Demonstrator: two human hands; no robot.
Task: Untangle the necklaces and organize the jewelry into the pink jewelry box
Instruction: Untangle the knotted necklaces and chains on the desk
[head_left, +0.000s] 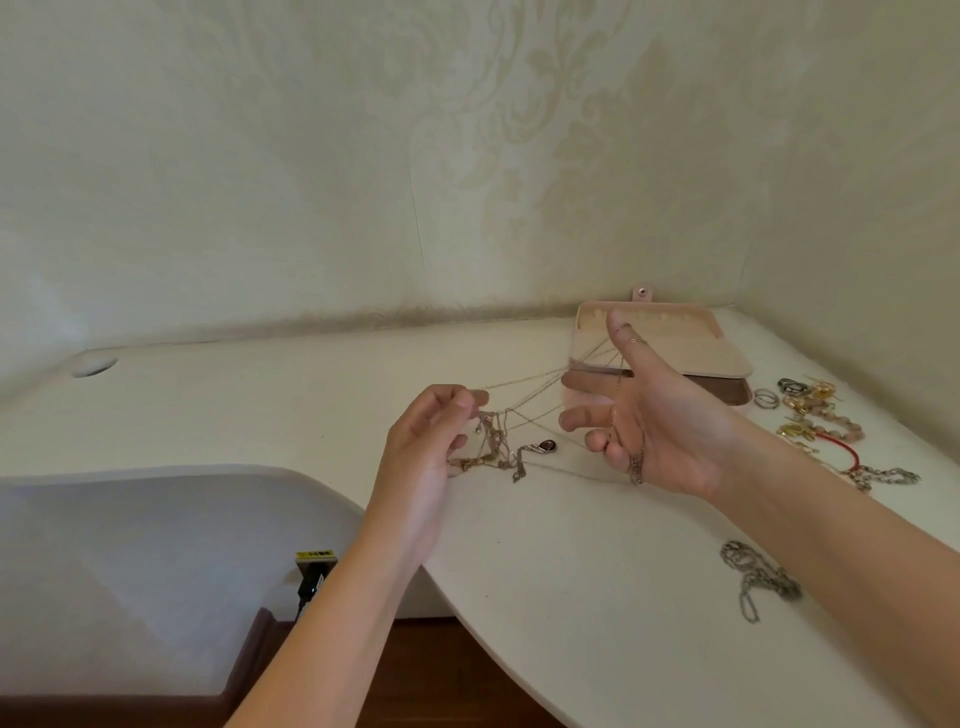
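A tangle of thin gold and silver necklaces (498, 447) is stretched in the air between both hands above the white desk (571, 545). A dark teardrop pendant (546, 445) hangs from it. My left hand (431, 447) pinches the knotted part with curled fingertips. My right hand (644, 415) is spread, with chain strands looped over its thumb and fingers and a chain end dangling from the little finger. The pink jewelry box (660, 343) stands open behind my right hand, partly hidden by it.
Rings (766, 397), gold earrings and a beaded bracelet (821, 415), a red cord (844, 449) and a silver chain (883, 475) lie at the right of the desk. Another silver chain (758, 577) lies near my right forearm. The desk edge curves at the lower left.
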